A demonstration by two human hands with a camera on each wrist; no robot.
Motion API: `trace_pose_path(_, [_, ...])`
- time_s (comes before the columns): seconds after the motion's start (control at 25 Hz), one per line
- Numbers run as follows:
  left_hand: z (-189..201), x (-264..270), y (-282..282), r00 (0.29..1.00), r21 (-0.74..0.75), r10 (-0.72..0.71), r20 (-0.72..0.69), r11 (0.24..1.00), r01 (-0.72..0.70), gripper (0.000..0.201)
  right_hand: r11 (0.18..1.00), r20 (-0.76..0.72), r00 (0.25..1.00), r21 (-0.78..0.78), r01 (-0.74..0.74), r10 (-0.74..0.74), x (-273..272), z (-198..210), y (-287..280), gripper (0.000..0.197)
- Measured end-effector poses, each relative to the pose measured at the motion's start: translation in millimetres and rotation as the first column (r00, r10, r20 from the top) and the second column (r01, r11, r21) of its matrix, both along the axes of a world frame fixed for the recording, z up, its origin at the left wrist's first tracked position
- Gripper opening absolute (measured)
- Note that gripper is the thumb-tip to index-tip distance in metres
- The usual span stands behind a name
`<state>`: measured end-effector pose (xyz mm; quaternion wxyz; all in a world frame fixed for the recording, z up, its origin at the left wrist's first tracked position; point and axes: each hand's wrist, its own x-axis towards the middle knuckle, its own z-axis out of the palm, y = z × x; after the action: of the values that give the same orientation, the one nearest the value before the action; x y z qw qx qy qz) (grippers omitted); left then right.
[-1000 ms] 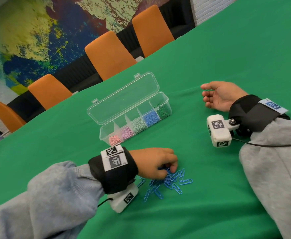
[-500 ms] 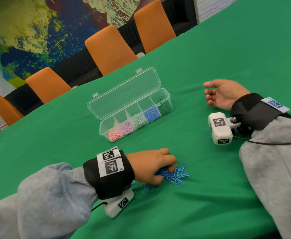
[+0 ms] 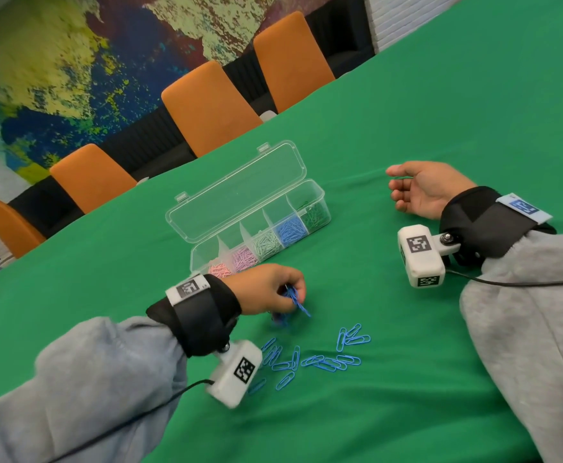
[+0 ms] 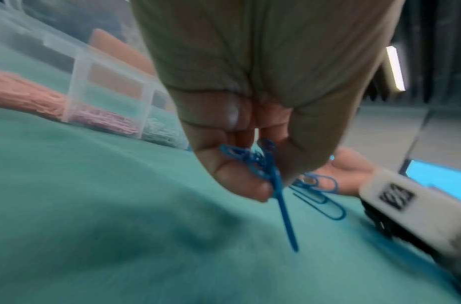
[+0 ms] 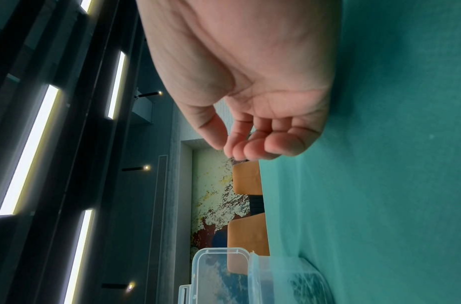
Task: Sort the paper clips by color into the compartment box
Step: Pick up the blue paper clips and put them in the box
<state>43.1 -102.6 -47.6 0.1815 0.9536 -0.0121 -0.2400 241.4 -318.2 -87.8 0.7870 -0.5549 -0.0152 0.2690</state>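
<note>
The left hand (image 3: pixel 266 290), which was pressed down on the blue clips half a second ago, is now lifted off the cloth (image 3: pixel 407 121) with a bunch (image 4: pixel 263 164) pinched between thumb and fingertips. The rest (image 3: pixel 317 359) lie scattered below it. The right hand (image 3: pixel 423 188) has not moved: it rests on its side, fingers loosely curled, holding nothing. The box (image 3: pixel 320 198) stands open between the hands, farther back.
</note>
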Motion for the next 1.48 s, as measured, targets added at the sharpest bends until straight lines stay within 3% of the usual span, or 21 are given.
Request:
trace_pose_path(0.16, [20,28,14,0.952,-0.341,0.305,0.019,0.897,-0.28,0.026,1.0,-0.006,1.0,0.011,0.009,-0.009,1,0,0,0.012])
trace_pose_path(0.24, [32,46,25,0.898,-0.512,0.439,0.019,0.776,-0.368,0.023,1.0,-0.003,1.0,0.007,0.011,-0.011,2,0,0,0.011])
trace_pose_path(0.36, [45,71,35,0.771,-0.721,0.637,-0.012,0.529,-0.448,0.024,1.0,-0.004,1.0,0.004,0.009,-0.009,2,-1,0,0.012])
trace_pose_path(0.52, [38,98,38,0.536,-0.852,0.844,-0.016,0.269,-0.449,0.025,1.0,-0.008,1.0,0.006,0.008,-0.008,2,1,0,0.013])
trace_pose_path(0.64, [23,110,42,0.384,-0.896,0.921,-0.069,0.113,-0.43,0.023,1.0,-0.008,1.0,0.013,0.006,-0.006,2,2,0,0.013])
trace_pose_path(0.8, [9,112,43,0.314,-0.918,0.943,-0.105,0.03,-0.397,0.024,1.0,0.001,1.0,0.01,0.004,-0.004,2,2,0,0.013])
trace_pose_path(1.04, [13,110,33,0.348,-0.911,0.934,-0.078,0.075,-0.406,0.02,1.0,0.006,1.0,-0.002,0.005,-0.005,1,3,0,0.012])
trace_pose_path(1.2, [14,108,29,0.387,-0.908,0.92,-0.07,0.102,-0.407,0.033,1.0,0.004,1.0,-0.002,0.007,-0.007,1,2,0,0.012])
trace_pose_path(1.32, [31,103,38,0.335,-0.887,0.942,0.011,0.164,-0.432,0.023,1.0,0.01,1.0,-0.007,0.003,-0.003,1,2,0,0.012])
trace_pose_path(1.36, [36,99,45,0.337,-0.846,0.938,0.076,0.24,-0.476,0.023,1.0,0.013,1.0,-0.01,0.001,-0.001,1,2,0,0.012])
trace_pose_path(1.4, [40,93,53,0.384,-0.756,0.906,0.178,0.376,-0.536,0.026,1.0,0.016,1.0,-0.011,0.001,-0.001,1,2,0,0.012])
trace_pose_path(1.48, [41,80,67,0.602,-0.373,0.701,0.382,0.713,-0.594,0.034,1.0,0.022,1.0,-0.015,0.001,-0.001,2,2,0,0.012])
